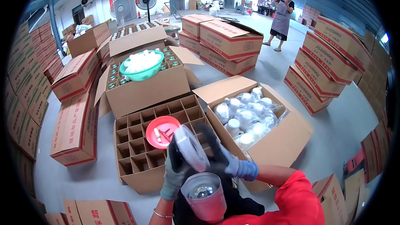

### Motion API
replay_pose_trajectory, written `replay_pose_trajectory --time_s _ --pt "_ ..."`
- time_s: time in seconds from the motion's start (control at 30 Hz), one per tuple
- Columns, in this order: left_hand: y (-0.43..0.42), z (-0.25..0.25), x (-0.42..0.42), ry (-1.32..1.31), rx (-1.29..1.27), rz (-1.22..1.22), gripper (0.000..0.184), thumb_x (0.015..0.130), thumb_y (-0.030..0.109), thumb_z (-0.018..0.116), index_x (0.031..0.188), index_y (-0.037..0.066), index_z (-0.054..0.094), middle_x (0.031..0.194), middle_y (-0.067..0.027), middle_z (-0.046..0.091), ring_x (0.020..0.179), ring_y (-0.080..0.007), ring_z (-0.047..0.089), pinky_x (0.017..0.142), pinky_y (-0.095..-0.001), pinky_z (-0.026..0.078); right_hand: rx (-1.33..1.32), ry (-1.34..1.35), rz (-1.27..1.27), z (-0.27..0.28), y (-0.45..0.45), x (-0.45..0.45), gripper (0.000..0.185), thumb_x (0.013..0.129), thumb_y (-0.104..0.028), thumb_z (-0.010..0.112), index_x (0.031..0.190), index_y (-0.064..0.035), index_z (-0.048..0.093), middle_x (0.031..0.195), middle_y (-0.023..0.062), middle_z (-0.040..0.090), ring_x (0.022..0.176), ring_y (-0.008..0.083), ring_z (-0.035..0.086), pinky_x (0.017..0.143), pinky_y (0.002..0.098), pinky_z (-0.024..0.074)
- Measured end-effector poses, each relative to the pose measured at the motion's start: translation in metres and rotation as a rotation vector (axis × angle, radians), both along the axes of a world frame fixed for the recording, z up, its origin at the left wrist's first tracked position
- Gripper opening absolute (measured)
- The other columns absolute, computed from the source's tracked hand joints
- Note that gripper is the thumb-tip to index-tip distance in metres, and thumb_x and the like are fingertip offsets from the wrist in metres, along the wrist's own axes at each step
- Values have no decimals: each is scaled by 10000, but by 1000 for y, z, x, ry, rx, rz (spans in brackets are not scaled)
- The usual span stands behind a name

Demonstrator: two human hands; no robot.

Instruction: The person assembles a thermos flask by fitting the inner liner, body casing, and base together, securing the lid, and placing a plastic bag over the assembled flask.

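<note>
My left hand (176,171), in a grey and black glove, is closed around the left side of a thick, greyish, translucent ring that looks like a roll of clear tape (191,148). On its other side is my right hand (221,152), in a similar glove with a blue cuff; its fingers are smeared by motion, and I cannot tell whether they grip the roll. Below both hands, a translucent silvery cylindrical container (204,198) stands upright between my legs, its open top facing me. A red plastic bowl (153,121) with small red and white items sits just beyond my left hand.
A divided carton (139,179) is under the bowl. To the right, an open carton (283,141) holds several bagged white-capped bottles. Behind, a green basin (143,75) of white pieces rests on another carton. Stacked cartons (321,66) flank the floor; a person (283,18) stands beyond.
</note>
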State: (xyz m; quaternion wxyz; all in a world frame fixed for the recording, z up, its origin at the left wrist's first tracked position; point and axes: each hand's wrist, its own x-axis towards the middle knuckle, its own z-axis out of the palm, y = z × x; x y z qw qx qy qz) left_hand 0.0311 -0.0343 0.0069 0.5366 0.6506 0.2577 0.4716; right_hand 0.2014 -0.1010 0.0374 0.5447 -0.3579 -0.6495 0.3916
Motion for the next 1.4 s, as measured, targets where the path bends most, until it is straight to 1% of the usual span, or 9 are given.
replay_pose_trajectory --time_s 0.1,0.47,0.53,0.73,0.83,1.2,1.27,1.33,1.4 --pt "-5 -1 8 510 683 103 859 706 376 834 1376 19 430 1111 -201 607 900 -346 657 718 -408 536 -373 518 86 -2 -5 2 756 913 -482 581 1482 -55 326 1421 177 407 1375 310 321 1144 421 286" --pt "-20 15 -10 -98 -615 -578 480 986 169 468 1441 38 384 1333 -137 539 1291 -216 483 1072 -386 424 711 -803 128 22 -6 8 583 712 -527 743 1233 -291 624 1519 209 286 1370 567 231 1042 750 108" --pt "3 -45 -15 298 238 -203 618 900 168 619 1445 22 367 1318 -186 560 1236 -292 546 998 -397 467 536 -596 -6 18 -10 9 762 735 -533 738 1377 -204 492 1529 166 298 1414 430 260 1128 610 179" --pt "-20 14 2 579 779 175 897 672 340 854 1379 -19 436 1052 -169 637 763 -326 670 649 -386 546 -647 534 86 13 -27 -2 992 792 -380 758 1538 -53 191 1553 180 217 1411 297 287 1166 385 230" --pt "-9 -23 0 481 809 129 851 750 364 793 1404 -23 411 1123 -193 598 917 -344 644 757 -407 528 -330 184 -80 -6 -28 -11 1050 756 -406 777 1539 -32 185 1552 218 206 1414 324 281 1172 395 214" --pt "-11 3 -4 -19 -447 -676 780 829 127 723 1478 54 296 1431 -126 453 1313 -243 465 1090 -376 412 833 -931 88 27 -1 23 650 669 -524 741 1261 -303 586 1533 174 298 1395 463 292 1070 762 148" --pt "5 -13 -10 362 351 -379 703 760 136 801 1369 49 461 1318 -112 563 1217 -220 550 1032 -363 469 659 -673 -14 22 -3 20 769 712 -520 740 1372 -208 495 1508 190 320 1391 452 299 1124 655 175" --pt "-10 4 -11 -223 -354 -275 873 749 229 830 1445 25 346 1353 -150 521 1250 -227 526 1022 -376 475 388 -289 -160 14 -10 10 804 775 -494 725 1432 -140 424 1499 181 337 1391 408 318 1145 559 246" --pt "-12 11 -5 64 233 -12 926 681 318 878 1415 10 405 1138 -167 649 1051 -243 659 872 -367 540 -88 -32 -13 -6 -15 15 772 914 -361 657 1503 -42 272 1451 133 400 1332 225 385 1099 365 358"
